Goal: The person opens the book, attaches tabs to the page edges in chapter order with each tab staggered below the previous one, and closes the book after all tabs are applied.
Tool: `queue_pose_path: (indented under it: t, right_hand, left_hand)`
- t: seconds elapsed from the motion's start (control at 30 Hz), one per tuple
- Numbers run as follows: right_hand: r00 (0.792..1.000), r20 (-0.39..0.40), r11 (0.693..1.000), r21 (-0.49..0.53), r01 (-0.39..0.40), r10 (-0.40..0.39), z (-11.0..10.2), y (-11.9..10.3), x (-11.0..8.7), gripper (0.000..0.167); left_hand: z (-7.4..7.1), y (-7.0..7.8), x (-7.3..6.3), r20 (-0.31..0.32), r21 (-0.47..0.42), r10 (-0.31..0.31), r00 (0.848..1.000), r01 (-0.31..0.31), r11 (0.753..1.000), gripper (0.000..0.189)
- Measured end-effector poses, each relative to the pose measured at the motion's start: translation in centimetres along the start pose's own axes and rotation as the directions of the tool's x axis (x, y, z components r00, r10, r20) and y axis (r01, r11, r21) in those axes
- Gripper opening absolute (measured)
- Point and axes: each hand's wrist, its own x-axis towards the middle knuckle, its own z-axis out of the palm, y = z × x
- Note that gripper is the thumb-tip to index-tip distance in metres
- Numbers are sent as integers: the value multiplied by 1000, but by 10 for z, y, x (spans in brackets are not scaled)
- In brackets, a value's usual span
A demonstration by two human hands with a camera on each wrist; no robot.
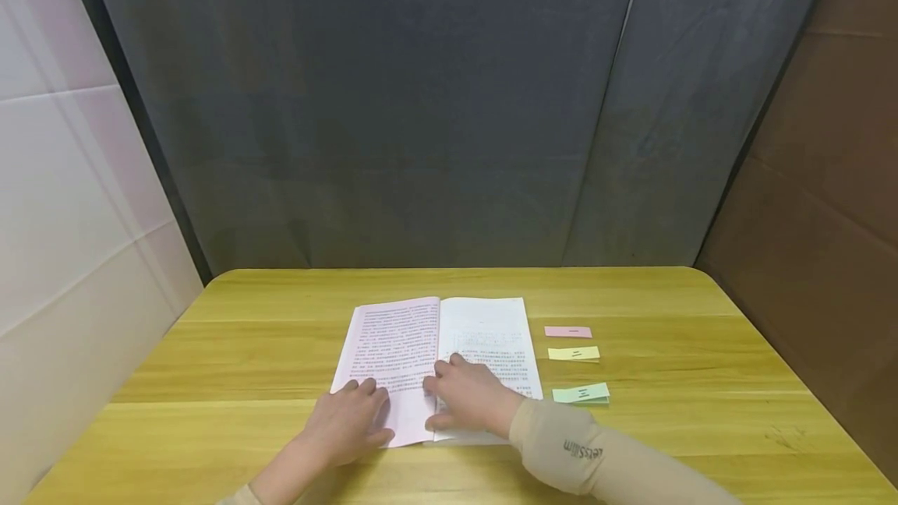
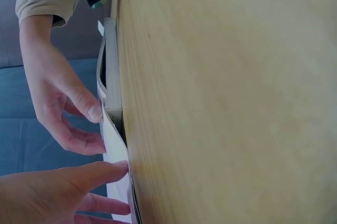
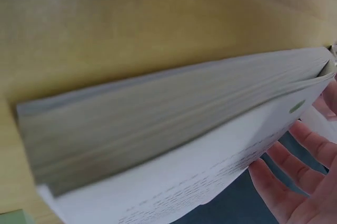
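An open book (image 1: 484,326) lies on the table, its left page (image 1: 400,333) tinted pink and its right page white, both with printed text. The left hand (image 1: 351,419) rests with spread fingers on the lower part of the left page. Close to the centre fold, the right hand (image 1: 470,396) touches the lower part of the right page. In the left wrist view, the left hand's fingertips (image 2: 121,167) meet the page and the thumb of the right hand (image 2: 58,90) is at the fold. The right wrist view shows the thick page block (image 3: 174,113) under the right page.
Right of the book lie three small paper labels in a column: pink (image 1: 561,331), yellow (image 1: 571,354) and green (image 1: 581,393), each with dark marks. The wooden table (image 1: 231,357) ends at a dark curtain (image 1: 393,139), with a white panel at left and brown at right.
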Motion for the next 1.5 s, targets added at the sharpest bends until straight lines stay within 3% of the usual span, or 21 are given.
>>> queue_pose_path:
  t: [1.2,1.5]
  right_hand:
    - [997,-50,998,21,52,-51,6,-5,-11,42]
    - [991,-91,995,-4,96,-96,8,-2,-14,39]
  left_hand:
    - [0,0,0,22,-4,1,1000,-1,1000,36]
    - [-1,1,0,5,5,2,1000,-2,1000,36]
